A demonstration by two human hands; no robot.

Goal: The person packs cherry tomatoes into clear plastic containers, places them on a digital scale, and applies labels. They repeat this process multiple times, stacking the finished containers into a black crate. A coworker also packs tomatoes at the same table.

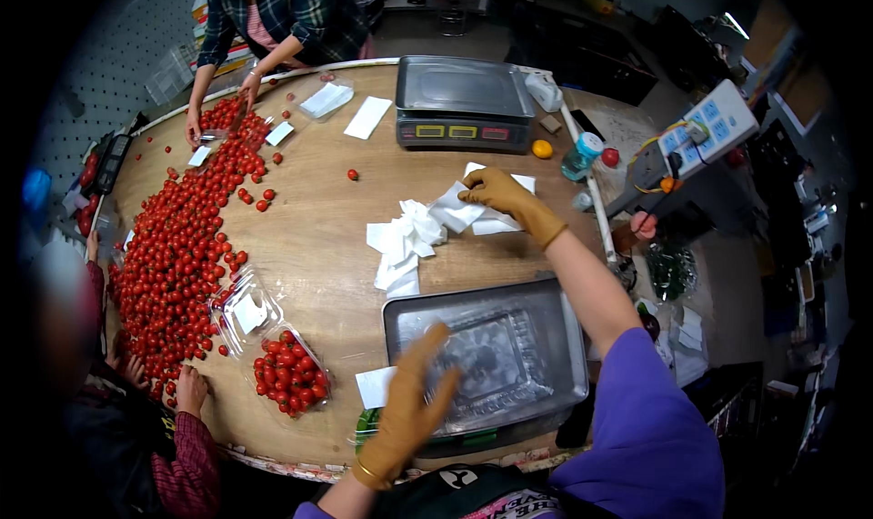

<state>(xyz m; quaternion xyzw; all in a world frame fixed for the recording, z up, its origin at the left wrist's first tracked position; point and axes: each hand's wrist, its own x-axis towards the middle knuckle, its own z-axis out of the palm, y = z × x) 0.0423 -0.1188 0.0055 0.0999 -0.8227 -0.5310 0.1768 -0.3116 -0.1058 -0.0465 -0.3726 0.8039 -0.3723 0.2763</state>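
My right hand [501, 195], in a tan glove, pinches a white paper sheet [455, 209] between thumb and fingers. More crumpled white paper [406, 236] lies to its left, and flat white sheets [498, 223] lie under the hand. My left hand [412, 400], also gloved and blurred by motion, is over the left part of a metal scale pan [569, 355] with its fingers apart. What looks like a clear plastic punnet [487, 359] sits in this pan. A white slip [374, 387] lies beside the pan, partly behind my left hand.
A heap of cherry tomatoes [170, 267] covers the table's left side, where two co-workers' hands reach in. A filled clear clamshell [290, 372] stands nearer. At the back are a second scale [464, 103], an orange fruit [542, 149], a jar [581, 158] and a power strip [709, 127].
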